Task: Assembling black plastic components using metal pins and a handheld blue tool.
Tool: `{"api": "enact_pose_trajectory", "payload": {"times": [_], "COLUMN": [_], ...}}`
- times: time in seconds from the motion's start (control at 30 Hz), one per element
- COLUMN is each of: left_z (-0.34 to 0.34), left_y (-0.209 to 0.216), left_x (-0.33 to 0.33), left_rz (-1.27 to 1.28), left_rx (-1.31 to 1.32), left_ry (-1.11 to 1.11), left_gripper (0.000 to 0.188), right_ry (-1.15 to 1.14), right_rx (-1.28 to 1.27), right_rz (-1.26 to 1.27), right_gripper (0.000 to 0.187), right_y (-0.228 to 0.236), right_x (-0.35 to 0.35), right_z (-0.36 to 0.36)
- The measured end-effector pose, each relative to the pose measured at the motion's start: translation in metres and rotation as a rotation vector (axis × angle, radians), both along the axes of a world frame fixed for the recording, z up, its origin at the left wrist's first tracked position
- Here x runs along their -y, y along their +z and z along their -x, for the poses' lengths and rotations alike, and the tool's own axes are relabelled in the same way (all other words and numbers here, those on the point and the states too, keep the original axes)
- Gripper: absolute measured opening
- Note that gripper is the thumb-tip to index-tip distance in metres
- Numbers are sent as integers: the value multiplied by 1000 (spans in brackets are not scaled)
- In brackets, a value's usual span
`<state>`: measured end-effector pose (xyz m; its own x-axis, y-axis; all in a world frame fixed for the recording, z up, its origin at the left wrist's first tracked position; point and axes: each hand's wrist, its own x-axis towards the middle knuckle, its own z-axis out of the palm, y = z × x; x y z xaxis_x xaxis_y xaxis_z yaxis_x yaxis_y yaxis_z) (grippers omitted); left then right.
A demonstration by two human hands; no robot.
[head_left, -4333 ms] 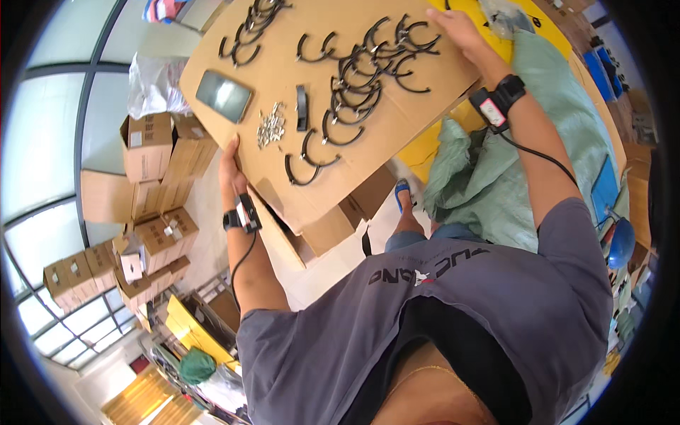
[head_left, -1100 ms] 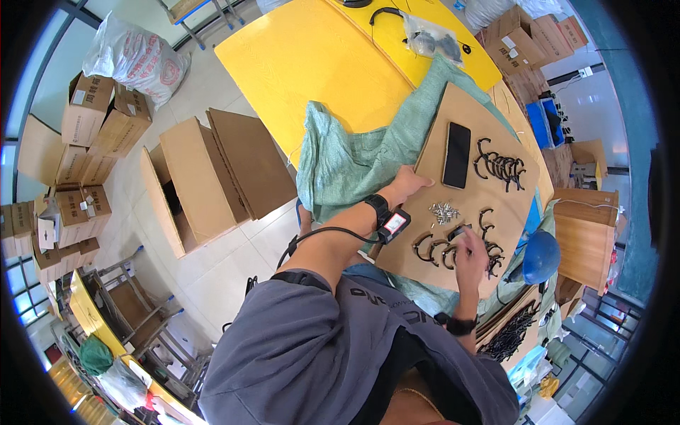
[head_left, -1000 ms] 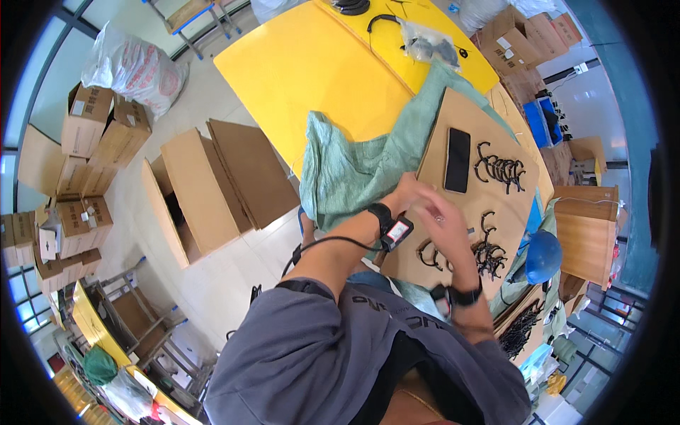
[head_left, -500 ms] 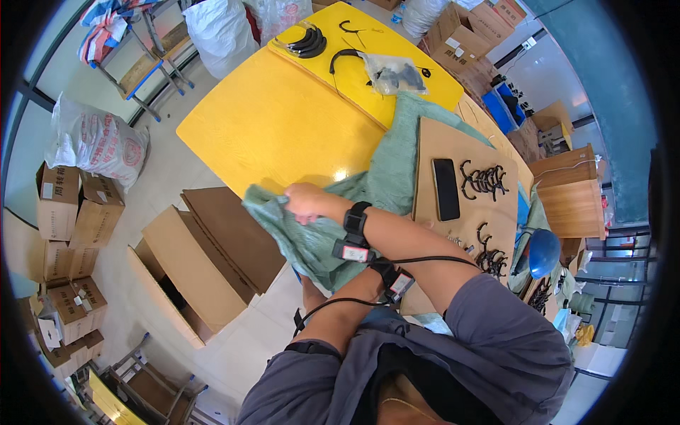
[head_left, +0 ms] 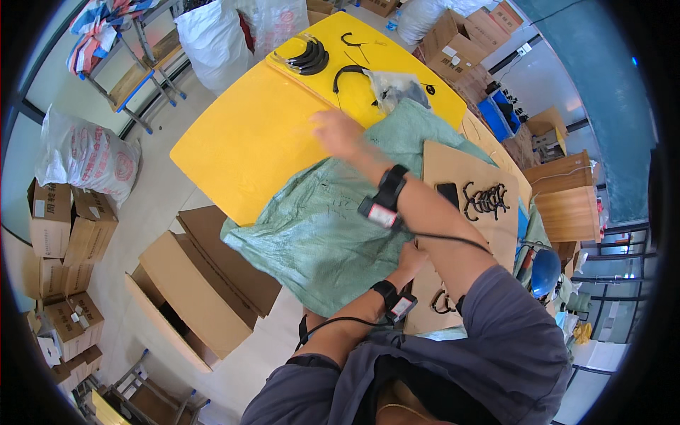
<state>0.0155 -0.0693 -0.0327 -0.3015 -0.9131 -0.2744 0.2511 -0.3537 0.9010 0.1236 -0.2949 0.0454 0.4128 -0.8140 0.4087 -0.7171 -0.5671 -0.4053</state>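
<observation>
A green woven sheet [head_left: 319,234] is spread over the near part of the yellow table and hangs down its front edge. My right hand [head_left: 338,133] is above the table just past the sheet's far edge, apart from it, its fingers smeared by motion. Under my right forearm, my left hand [head_left: 412,259] rests where the sheet meets a cardboard sheet [head_left: 440,159]; its fingers are mostly hidden. On the cardboard lie a black phone [head_left: 448,191], partly covered by my forearm, and several black curved parts [head_left: 486,200].
The yellow table [head_left: 241,134] holds curved black pieces [head_left: 310,57] and a clear plastic bag [head_left: 398,91] at its far end. An open carton [head_left: 191,297] stands on the floor at left. White sacks [head_left: 88,156] and boxes line the left side; a blue rounded object [head_left: 545,273] is at right.
The green sheet, bunched before, now lies spread out over the table's near edge. My right hand has left it and moved up and right. My left hand has moved right to the cardboard.
</observation>
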Motion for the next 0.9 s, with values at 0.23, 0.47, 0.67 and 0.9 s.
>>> {"api": "enact_pose_trajectory", "payload": {"times": [0.23, 0.47, 0.67, 0.9], "left_z": [-11, -15, -10, -15], "left_y": [16, 12, -2, 0], "left_x": [3, 4, -1, 5], "left_rz": [-321, -331, -316, -298], "left_rx": [-103, -89, -110, -35], "left_ry": [-131, -132, -115, -216], "left_gripper": [23, 27, 30, 32], "right_ry": [-548, -574, 4, -28], "right_rx": [-499, -669, -216, 1074], "right_rz": [-340, -1078, -691, -653], "right_gripper": [26, 29, 12, 21], "right_y": [28, 61, 77, 75], "right_x": [34, 20, 27, 28], "right_z": [112, 112, 138, 145]}}
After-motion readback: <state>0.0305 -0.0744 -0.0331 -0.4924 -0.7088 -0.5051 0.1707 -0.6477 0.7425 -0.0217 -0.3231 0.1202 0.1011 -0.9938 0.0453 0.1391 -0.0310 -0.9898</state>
